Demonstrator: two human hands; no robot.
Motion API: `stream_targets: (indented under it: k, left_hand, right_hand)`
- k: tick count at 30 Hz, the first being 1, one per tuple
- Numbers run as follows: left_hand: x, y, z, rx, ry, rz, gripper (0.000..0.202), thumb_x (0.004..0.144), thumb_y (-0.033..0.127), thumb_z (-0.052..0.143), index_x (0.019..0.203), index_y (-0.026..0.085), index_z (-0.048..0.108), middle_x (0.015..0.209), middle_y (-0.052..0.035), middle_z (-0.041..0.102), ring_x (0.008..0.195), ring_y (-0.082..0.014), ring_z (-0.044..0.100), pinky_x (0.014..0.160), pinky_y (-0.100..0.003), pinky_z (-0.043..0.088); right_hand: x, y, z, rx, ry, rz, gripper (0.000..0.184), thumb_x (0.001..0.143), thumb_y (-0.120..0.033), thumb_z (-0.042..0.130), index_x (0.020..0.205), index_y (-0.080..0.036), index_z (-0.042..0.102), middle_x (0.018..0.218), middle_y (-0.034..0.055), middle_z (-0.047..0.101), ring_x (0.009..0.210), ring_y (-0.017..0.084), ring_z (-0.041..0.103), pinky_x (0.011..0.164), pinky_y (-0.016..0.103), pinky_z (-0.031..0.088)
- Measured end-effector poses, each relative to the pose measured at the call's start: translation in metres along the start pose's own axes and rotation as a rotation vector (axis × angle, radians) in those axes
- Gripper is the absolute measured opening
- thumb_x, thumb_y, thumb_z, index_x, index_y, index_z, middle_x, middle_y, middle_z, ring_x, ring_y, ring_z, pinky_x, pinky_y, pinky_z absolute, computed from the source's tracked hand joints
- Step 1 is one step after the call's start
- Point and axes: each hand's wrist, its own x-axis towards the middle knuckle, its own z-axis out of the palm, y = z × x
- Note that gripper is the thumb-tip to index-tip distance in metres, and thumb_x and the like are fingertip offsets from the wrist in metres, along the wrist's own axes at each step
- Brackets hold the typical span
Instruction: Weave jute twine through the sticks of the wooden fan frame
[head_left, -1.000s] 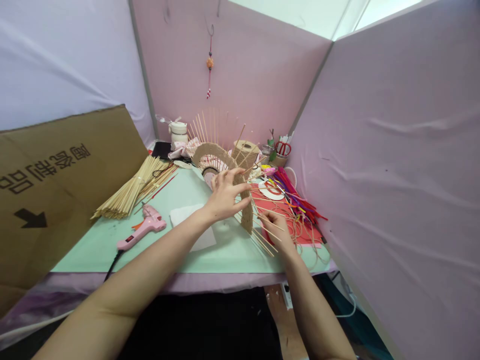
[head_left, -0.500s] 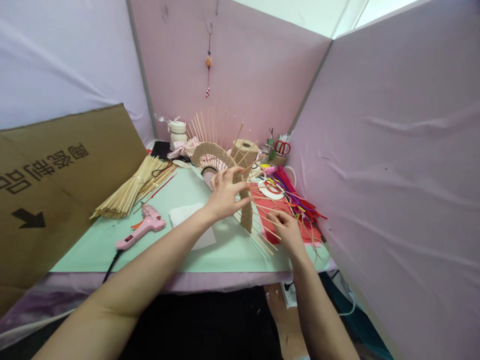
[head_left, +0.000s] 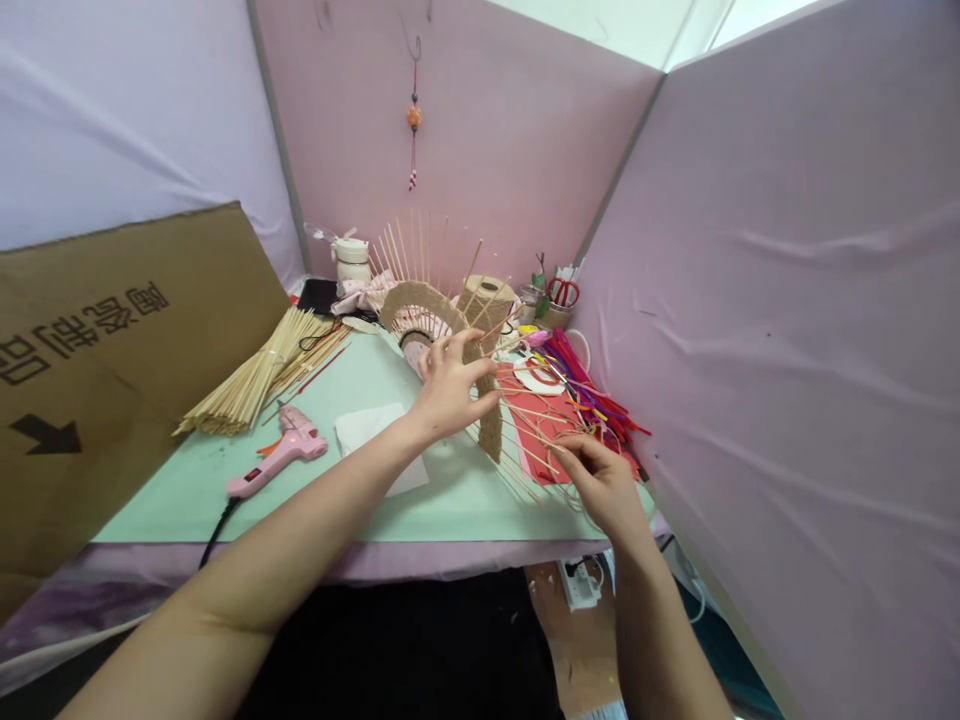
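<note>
A curved frame of thin wooden sticks, with a band of brown twine (head_left: pixel 491 435) woven through them, stands on the table. My left hand (head_left: pixel 455 385) grips this band from above, thumb on the near side and fingers over it. To the right, beyond the stick ends, my right hand (head_left: pixel 602 480) has thumb and forefinger pinched on a thin strand of twine, close to the tip of a stick. Loose loops of twine hang below those fingertips. The inner part of the frame is partly hidden behind my left hand.
A pink glue gun (head_left: pixel 281 452) and a white sheet (head_left: pixel 367 430) lie at left, near a bundle of sticks (head_left: pixel 251 375). Behind the frame stands a twine roll (head_left: pixel 487 300). Red paper (head_left: pixel 536 440) and coloured pipe cleaners (head_left: pixel 585 385) lie at right. A cardboard panel (head_left: pixel 150 390) leans at left.
My right hand has moved right and slightly down, away from the stick ends, with the strand. The left hand keeps its hold on the frame. The view has shifted slightly.
</note>
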Motion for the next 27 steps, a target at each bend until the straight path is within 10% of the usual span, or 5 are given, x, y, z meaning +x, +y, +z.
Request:
stream_targets:
  k: [12,19,27]
  left_hand:
    - [-0.001,0.001,0.000,-0.003,0.009,0.002,0.024,0.079,0.040,0.066,0.099,0.027,0.070,0.147,-0.0066,0.037,0.132,-0.0348,0.027,0.107,-0.058,0.024]
    - [0.000,-0.004,-0.002,-0.014,-0.004,0.025,0.028,0.079,0.041,0.066,0.103,0.027,0.070,0.146,-0.0069,0.037,0.132,-0.0338,0.028,0.109,-0.058,0.022]
    - [-0.003,-0.008,-0.005,0.000,-0.028,0.062,0.035,0.076,0.038,0.066,0.109,0.029,0.068,0.149,-0.0062,0.036,0.134,-0.0334,0.027,0.110,-0.056,0.022]
  right_hand:
    - [-0.029,-0.045,-0.010,-0.294,0.010,-0.272,0.021,0.091,-0.034,0.056,0.077,-0.021,0.063,0.071,0.0030,0.059,0.064,0.015,0.051,0.062,0.028,0.039]
    - [-0.003,0.006,-0.010,-0.214,-0.087,0.028,0.038,0.085,-0.047,0.057,0.060,-0.019,0.051,0.057,-0.0017,0.045,0.056,0.012,0.039,0.054,0.026,0.031]
    - [0.042,0.036,0.060,-0.146,-0.275,0.054,0.032,0.080,-0.042,0.057,0.059,-0.018,0.053,0.055,-0.0029,0.047,0.055,0.011,0.039,0.053,0.024,0.027]
